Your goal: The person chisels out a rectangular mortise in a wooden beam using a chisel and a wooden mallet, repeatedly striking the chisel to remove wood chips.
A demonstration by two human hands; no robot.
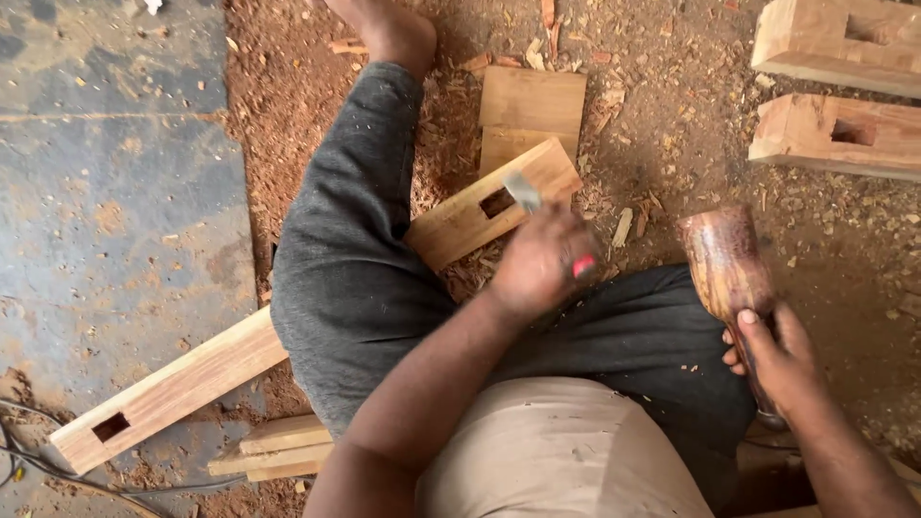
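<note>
Long pale wooden beam with rectangular mortises (pixel 460 219) lies on the sawdust-strewn floor (pixel 672 125), pinned under the person's leg | left hand (pixel 542 261) grips steel chisel (pixel 523 191) at the mortise | right hand (pixel 782 360) clenches dark wooden mallet (pixel 724 264) | a glancing blow could strike knuckles.

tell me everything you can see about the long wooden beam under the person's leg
The long wooden beam is pale, squared timber lying diagonally on the ground, from lower left to upper right. It has two rectangular mortises: one near its lower left end, one near the upper end. The person's leg lies across its middle and hides that part. The left hand holds a chisel with its blade at the upper mortise. Sawdust and chips surround the upper end; a short board lies just beyond it.
</note>
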